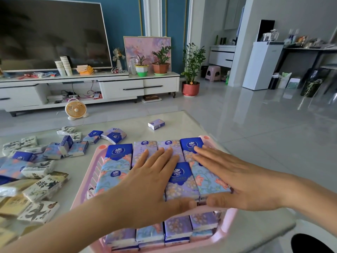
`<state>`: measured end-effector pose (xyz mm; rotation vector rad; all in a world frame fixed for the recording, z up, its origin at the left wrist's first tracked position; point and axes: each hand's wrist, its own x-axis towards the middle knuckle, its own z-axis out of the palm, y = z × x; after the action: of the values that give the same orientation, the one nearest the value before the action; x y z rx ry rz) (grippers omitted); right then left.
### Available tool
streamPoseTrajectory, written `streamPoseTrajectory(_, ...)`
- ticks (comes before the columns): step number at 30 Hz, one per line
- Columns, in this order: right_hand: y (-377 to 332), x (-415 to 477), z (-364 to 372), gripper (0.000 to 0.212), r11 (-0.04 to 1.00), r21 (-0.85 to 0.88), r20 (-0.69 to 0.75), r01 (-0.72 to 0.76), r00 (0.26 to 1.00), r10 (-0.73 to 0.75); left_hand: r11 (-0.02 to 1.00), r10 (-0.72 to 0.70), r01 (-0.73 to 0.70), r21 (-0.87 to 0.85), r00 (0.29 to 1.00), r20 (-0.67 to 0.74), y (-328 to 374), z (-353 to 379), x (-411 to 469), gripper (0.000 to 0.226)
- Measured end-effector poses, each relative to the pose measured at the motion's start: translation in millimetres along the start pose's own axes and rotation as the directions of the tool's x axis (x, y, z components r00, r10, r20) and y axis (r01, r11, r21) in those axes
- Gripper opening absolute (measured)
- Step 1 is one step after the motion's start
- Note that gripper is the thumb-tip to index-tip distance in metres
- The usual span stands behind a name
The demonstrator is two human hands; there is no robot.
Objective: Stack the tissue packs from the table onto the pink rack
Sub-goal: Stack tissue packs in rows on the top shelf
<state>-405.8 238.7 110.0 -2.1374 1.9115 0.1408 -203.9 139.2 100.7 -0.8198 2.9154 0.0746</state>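
A pink rack (85, 181) stands on the pale table, its top shelf covered with blue and purple tissue packs (119, 152) laid flat in rows. More packs (177, 227) fill the lower shelf at the front. My left hand (145, 183) lies flat on the top layer with fingers straight. My right hand (235, 179) presses flat on the packs beside it, thumb at the near edge. Loose tissue packs (45, 187), some white with ink prints, lie scattered on the table to the left. One single pack (156, 123) sits apart behind the rack.
The table's edge (218, 143) runs close along the rack's right side, with tiled floor beyond. A small orange fan (75, 109) stands on the floor before the white TV cabinet (120, 86). A potted plant (191, 70) stands at the cabinet's right end.
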Motion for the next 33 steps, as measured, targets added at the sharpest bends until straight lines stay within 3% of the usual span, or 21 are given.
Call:
streamPoseTrajectory(4, -1.1, 1.6, -1.7, 0.093, 0.999, 0.044, -0.016, 0.020, 1.000, -0.019, 0.997, 0.039, -0.042, -0.072, 0.998, -0.048, -0.4, -1.5, -1.1, 0.101)
streamPoseTrajectory(8, -6.8, 3.7, -15.5, 0.093, 0.967, 0.247, -0.116, 0.066, 0.993, -0.039, 0.910, 0.015, -0.107, -0.400, 0.974, -0.224, -9.8, -19.7, -9.2, 0.085)
streamPoseTrajectory(12, -19.0, 19.4, -39.9, 0.081, 0.925, 0.362, -0.231, 0.119, 0.972, -0.034, 0.856, -0.138, -0.144, -0.497, 0.862, -0.488, -50.5, -33.6, -21.9, 0.083)
streamPoseTrajectory(16, -43.5, 57.4, -64.0, 0.088, 0.936, 0.294, -0.317, 0.194, 0.944, -0.096, 0.771, -0.333, -0.117, -0.626, 0.764, -0.553, -102.2, -32.1, -40.4, 0.065)
streamPoseTrajectory(18, -59.0, 82.8, -74.1, 0.086, 0.930, 0.304, -0.332, 0.206, 0.938, -0.099, 0.735, -0.424, -0.063, -0.675, 0.735, -0.530, -127.5, -24.7, -46.5, 0.053)
streamPoseTrajectory(21, -76.7, 129.2, -85.6, 0.070, 0.939, 0.306, -0.337, 0.159, 0.940, -0.050, 0.687, -0.491, -0.012, -0.727, 0.730, -0.476, -162.8, -9.4, -45.7, 0.015)
streamPoseTrajectory(25, -75.8, 197.7, -85.4, 0.076, 0.980, 0.200, -0.228, 0.022, 0.973, 0.025, 0.696, -0.473, 0.083, -0.713, 0.800, -0.369, -200.9, 21.9, -26.0, 0.014)
streamPoseTrajectory(27, -66.7, 230.3, -78.8, 0.070, 0.995, 0.082, -0.128, -0.056, 0.990, 0.066, 0.729, -0.418, 0.130, -0.672, 0.862, -0.287, -211.8, 37.0, -12.4, 0.021)
streamPoseTrajectory(30, -52.6, 270.2, -64.3, 0.056, 0.984, -0.137, 0.084, -0.112, 0.989, 0.124, 0.845, -0.269, 0.202, -0.495, 0.961, -0.068, -216.2, 62.5, 6.8, 0.048)
streamPoseTrajectory(33, -47.3, 300.3, -48.1, 0.058, 0.956, -0.272, 0.304, -0.112, 0.932, 0.195, 0.898, -0.117, 0.163, -0.408, 0.984, 0.136, -213.9, 91.1, 22.5, 0.079)
